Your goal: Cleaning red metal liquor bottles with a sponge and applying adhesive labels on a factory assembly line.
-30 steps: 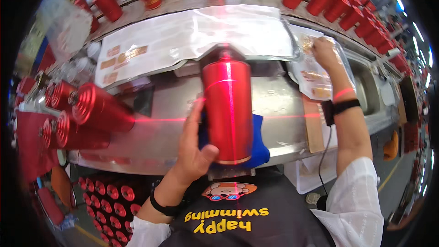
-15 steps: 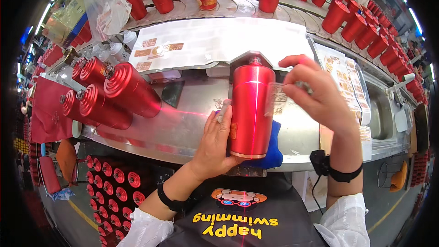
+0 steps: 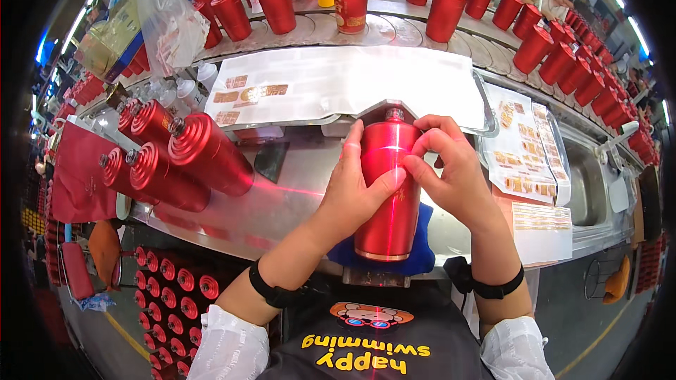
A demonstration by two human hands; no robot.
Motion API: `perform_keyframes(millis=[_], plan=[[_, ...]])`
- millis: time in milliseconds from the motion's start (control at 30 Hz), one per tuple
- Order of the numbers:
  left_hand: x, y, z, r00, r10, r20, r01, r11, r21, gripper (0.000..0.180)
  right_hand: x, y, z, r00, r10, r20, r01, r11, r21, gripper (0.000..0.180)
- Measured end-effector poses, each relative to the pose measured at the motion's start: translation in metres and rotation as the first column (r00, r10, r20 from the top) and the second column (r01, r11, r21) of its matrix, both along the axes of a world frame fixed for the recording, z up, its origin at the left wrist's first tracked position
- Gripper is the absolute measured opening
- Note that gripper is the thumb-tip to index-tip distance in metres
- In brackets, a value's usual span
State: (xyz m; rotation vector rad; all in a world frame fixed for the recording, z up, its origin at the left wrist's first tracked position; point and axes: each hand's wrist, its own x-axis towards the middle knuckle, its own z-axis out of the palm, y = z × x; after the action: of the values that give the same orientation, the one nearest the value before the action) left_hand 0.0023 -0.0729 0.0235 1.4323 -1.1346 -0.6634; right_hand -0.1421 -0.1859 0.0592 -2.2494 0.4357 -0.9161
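A glossy red bottle (image 3: 384, 229) with a small neck stands tilted on a blue cloth (image 3: 424, 239) in front of me. A thin red light line runs down its front. My left hand (image 3: 355, 186) wraps its left side, thumb lying across the front. On the upper right of the bottle, my right hand (image 3: 454, 176) presses with thumb and fingertips pinched together. Whatever lies between those fingertips is hidden. Faint gold marks show beside the left thumb. Behind the bottle's neck rises a grey angled metal rest (image 3: 373, 109).
Several red bottles (image 3: 211, 155) stand close together on the left of the metal bench. Sheets of gold labels (image 3: 524, 141) lie at the right, beside a sink (image 3: 584, 176). A white-covered board (image 3: 310, 91) lies behind; a conveyor with red bottles (image 3: 447, 14) curves beyond it.
My right hand has moved left onto the bottle; the clear film with gold marks it held is no longer distinct. My left hand has slid up the bottle's side, its thumb now across the front.
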Motion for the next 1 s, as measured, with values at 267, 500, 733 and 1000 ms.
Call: perform_keyframes(millis=[267, 500, 733, 1000], plan=[[0.007, -0.004, -0.008, 0.954, -0.053, -0.296, 0.029, 0.996, -0.085, 0.084, 0.008, 0.002, -0.015, 0.991, -0.091, 0.093, 0.073, 0.980, 0.184, 0.014], [0.012, -0.013, -0.010, 0.932, -0.037, -0.361, 0.009, 0.997, -0.077, 0.082, 0.017, -0.001, -0.026, 0.987, -0.114, 0.117, 0.084, 0.968, 0.235, 0.018], [0.011, -0.008, -0.014, 0.946, -0.068, -0.317, 0.039, 0.995, -0.095, 0.084, 0.015, 0.002, -0.029, 0.984, -0.111, 0.137, 0.072, 0.962, 0.264, 0.021], [0.008, -0.010, -0.015, 0.950, -0.055, -0.308, 0.023, 0.994, -0.107, 0.083, 0.014, 0.000, -0.034, 0.980, -0.100, 0.171, 0.060, 0.973, 0.223, 0.020]])
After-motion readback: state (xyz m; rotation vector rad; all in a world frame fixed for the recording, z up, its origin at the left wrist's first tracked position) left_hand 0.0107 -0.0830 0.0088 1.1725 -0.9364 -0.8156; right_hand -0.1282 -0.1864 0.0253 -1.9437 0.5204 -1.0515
